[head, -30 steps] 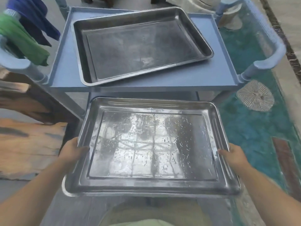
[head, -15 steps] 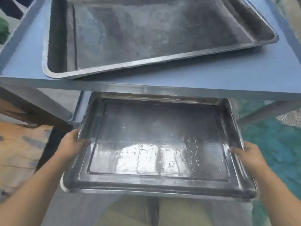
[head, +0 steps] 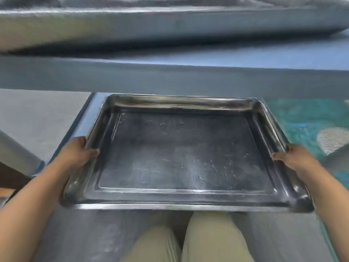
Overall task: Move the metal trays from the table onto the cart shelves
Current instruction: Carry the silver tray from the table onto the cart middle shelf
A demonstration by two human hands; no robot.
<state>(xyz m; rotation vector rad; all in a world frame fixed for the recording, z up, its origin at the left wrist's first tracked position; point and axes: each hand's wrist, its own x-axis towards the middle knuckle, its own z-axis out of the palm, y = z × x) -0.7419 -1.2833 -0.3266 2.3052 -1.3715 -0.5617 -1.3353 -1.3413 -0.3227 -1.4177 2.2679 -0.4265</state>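
Scuffed, dull-glossy metal tray (head: pixel 181 157) under a smooth matt blue shelf (head: pixel 170 76).

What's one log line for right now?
held: metal tray; left hand: grips left rim; right hand: grips right rim; place: below top shelf; on top shelf: another tray

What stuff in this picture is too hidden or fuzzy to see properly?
Head view, upper tray: blurred, and cut off by the top edge, so its inside is unseen.
Head view, left hand and right hand: the fingers below the held tray are hidden by its rim.
Head view, lower shelf: the held tray covers it, so whether they touch cannot be told.
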